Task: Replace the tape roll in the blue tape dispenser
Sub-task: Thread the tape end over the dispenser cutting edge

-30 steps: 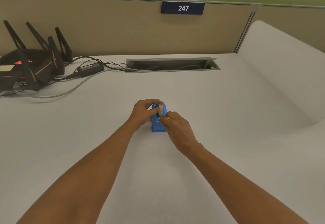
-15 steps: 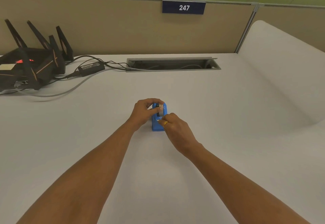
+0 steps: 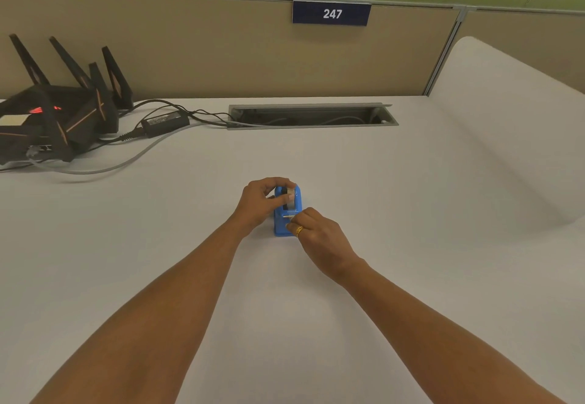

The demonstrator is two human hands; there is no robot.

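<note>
Right hand [image 3: 319, 235] slid nearer (pinching) dispenser [image 3: 286, 213].

A black router [image 3: 53, 118], its cables [image 3: 104, 167] and power adapter [image 3: 164, 121] crowd the table's [image 3: 411, 245] far-left corner; elsewhere, bare surface.

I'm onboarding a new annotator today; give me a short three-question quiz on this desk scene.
1. True or false: the blue tape dispenser stands upright on the desk.
2. Which hand wears a ring? A) left B) right
3. What number is on the sign?

Key
1. True.
2. B: the right hand has a gold ring; the left hand pinches the dispenser's far end.
3. 247.
</note>
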